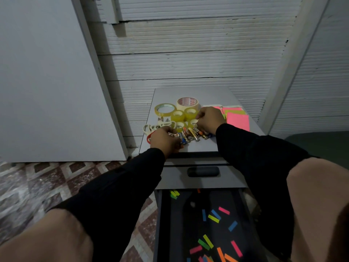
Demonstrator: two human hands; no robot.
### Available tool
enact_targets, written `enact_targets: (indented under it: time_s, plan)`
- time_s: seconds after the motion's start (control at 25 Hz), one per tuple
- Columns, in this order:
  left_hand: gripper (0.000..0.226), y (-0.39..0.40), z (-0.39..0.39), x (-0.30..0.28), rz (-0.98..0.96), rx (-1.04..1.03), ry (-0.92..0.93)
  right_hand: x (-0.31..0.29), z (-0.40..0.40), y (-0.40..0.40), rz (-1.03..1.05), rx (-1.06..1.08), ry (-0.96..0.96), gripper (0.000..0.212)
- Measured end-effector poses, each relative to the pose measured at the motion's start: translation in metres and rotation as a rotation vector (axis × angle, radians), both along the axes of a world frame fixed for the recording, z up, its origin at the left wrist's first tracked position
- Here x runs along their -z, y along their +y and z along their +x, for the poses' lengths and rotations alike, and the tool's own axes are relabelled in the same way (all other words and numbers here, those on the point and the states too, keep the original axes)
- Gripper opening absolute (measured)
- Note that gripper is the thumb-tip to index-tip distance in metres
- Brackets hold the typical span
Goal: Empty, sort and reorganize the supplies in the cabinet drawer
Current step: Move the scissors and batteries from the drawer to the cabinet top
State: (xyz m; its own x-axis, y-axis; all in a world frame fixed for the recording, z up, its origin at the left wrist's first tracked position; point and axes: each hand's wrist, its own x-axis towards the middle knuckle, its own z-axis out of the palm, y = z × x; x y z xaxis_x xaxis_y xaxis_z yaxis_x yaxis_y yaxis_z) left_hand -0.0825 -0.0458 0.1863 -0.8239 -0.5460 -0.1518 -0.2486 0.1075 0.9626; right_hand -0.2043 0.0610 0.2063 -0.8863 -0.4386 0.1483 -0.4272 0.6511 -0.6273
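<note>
On the grey cabinet top [207, 93] lie several batteries [190, 134] in a row. My left hand [164, 139] curls its fingers round the batteries at the row's left end. Over the right end, my right hand [209, 119] has its fingers bent down onto them, and I cannot tell its grip. Behind the batteries stand several yellow tape rolls [178, 115] and a cream masking tape roll [188, 103]. Pink and green sticky notes [238, 120] lie at the right. The open drawer [204, 224] below holds scattered coloured paper strips [213, 217].
White-handled scissors [151, 128] and a red-handled item [149, 138] lie at the cabinet top's left edge. A closed drawer front with a dark handle [203, 171] sits above the open one. A white board [47, 82] leans at the left over the patterned floor [37, 186].
</note>
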Motion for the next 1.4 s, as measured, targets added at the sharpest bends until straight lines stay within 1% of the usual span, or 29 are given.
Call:
enact_targets:
  time_s: [0.12,0.2,0.32,0.4,0.48,0.56,0.72,0.8,0.84,0.88,0.92,0.96,1.0,1.04,1.16,1.28,1.4]
  plan:
    - [0.017,-0.005,-0.019,-0.007,-0.220,-0.025,0.004,0.000,0.002,0.013,-0.066,-0.013,-0.010,0.021]
    - [0.014,-0.008,-0.034,-0.012,-0.338,-0.036,-0.020,0.003,0.004,0.023,-0.063,-0.025,-0.013,0.019]
    - [0.011,-0.009,-0.050,-0.019,-0.452,-0.036,-0.081,0.009,0.006,0.036,-0.040,-0.031,-0.021,0.018]
    - [0.004,-0.006,-0.056,-0.019,-0.549,-0.016,-0.159,0.012,0.005,0.043,-0.033,-0.027,-0.014,0.018]
    - [0.012,-0.005,-0.060,-0.016,-0.629,-0.010,-0.235,0.012,0.004,0.049,-0.052,-0.026,-0.018,0.017]
    - [0.010,-0.005,-0.062,-0.014,-0.664,-0.012,-0.257,0.011,0.004,0.054,-0.073,-0.026,-0.026,0.016]
    - [0.005,-0.003,-0.060,-0.014,-0.647,0.001,-0.235,0.011,0.007,0.057,-0.104,-0.022,-0.066,0.015]
    - [0.021,-0.002,-0.056,-0.013,-0.628,-0.005,-0.220,0.011,0.011,0.058,-0.112,-0.028,-0.078,0.015]
    - [0.019,0.000,-0.052,-0.015,-0.609,-0.015,-0.193,0.011,0.013,0.058,-0.109,-0.033,-0.071,0.015]
    - [0.009,0.002,-0.047,-0.015,-0.584,-0.023,-0.154,0.010,0.016,0.058,-0.113,-0.039,-0.066,0.015]
    - [0.004,0.004,-0.041,-0.013,-0.569,-0.030,-0.109,0.010,0.019,0.058,-0.120,-0.046,-0.069,0.015]
    - [0.013,0.007,-0.033,-0.009,-0.575,-0.037,-0.063,0.011,0.024,0.059,-0.129,-0.055,-0.086,0.015]
    - [0.017,0.011,-0.025,-0.004,-0.589,-0.055,-0.022,0.012,0.028,0.059,-0.137,-0.066,-0.114,0.014]
    - [0.018,0.016,-0.015,0.003,-0.579,-0.099,0.025,0.014,0.033,0.059,-0.142,-0.082,-0.146,0.012]
    - [0.016,0.028,0.016,0.023,-0.438,-0.237,0.174,0.024,0.052,0.057,-0.145,-0.119,-0.177,0.014]
    - [0.009,0.033,0.044,0.052,-0.329,-0.286,0.200,0.042,0.073,0.056,-0.103,-0.185,-0.217,0.014]
    - [0.006,0.028,0.064,0.094,-0.216,-0.265,0.114,0.072,0.093,0.058,-0.036,-0.277,-0.294,0.014]
